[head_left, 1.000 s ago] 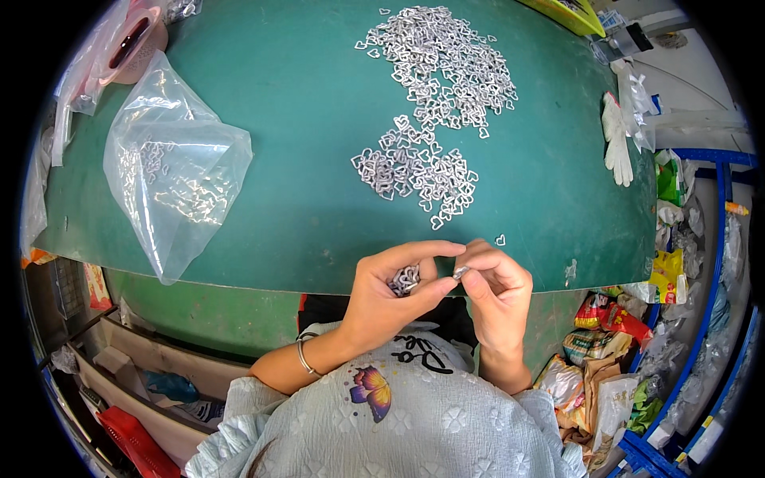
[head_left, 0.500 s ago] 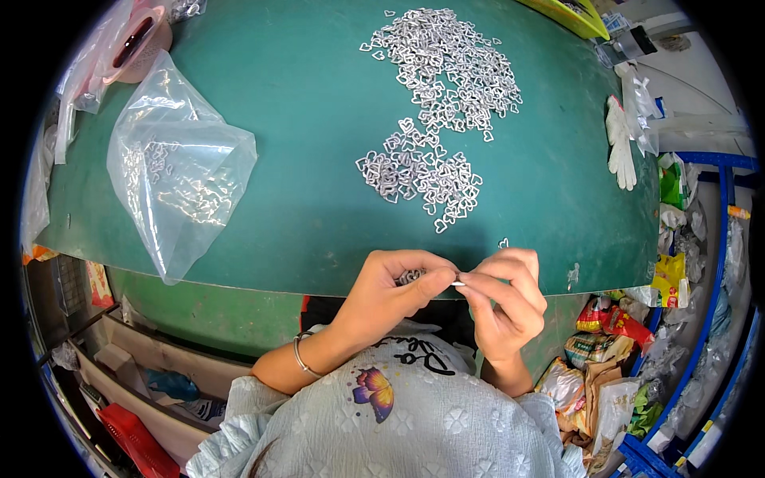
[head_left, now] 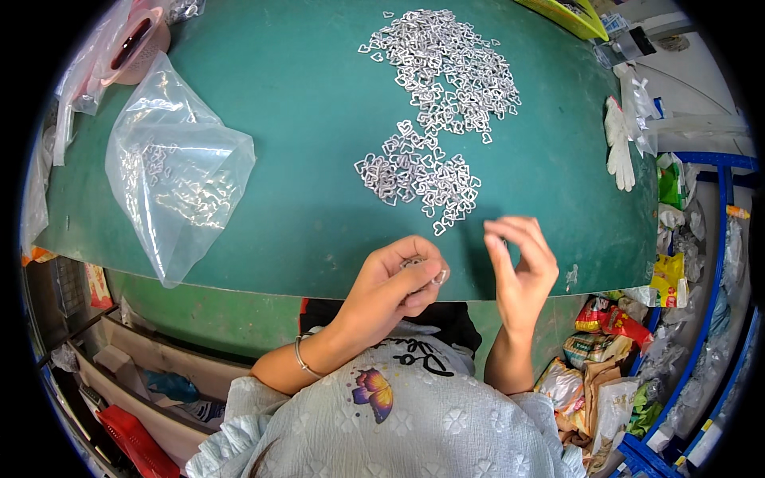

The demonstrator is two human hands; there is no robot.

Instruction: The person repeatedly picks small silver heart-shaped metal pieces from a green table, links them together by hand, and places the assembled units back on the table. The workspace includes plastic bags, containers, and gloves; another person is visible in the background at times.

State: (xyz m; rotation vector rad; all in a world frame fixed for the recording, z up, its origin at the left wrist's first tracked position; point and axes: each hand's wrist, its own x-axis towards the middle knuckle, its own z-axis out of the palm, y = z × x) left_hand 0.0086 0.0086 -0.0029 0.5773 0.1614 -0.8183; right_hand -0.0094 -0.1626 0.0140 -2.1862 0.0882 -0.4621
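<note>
The right hand (head_left: 524,275) has moved away from the left hand (head_left: 389,280), toward right of centre, its fingers loosely parted with nothing visible between them. At lower centre, the left fingers curl round several silvery hearts (head_left: 412,262), probably light, stiff and slightly slippery, best pinched by their outer edges.
</note>
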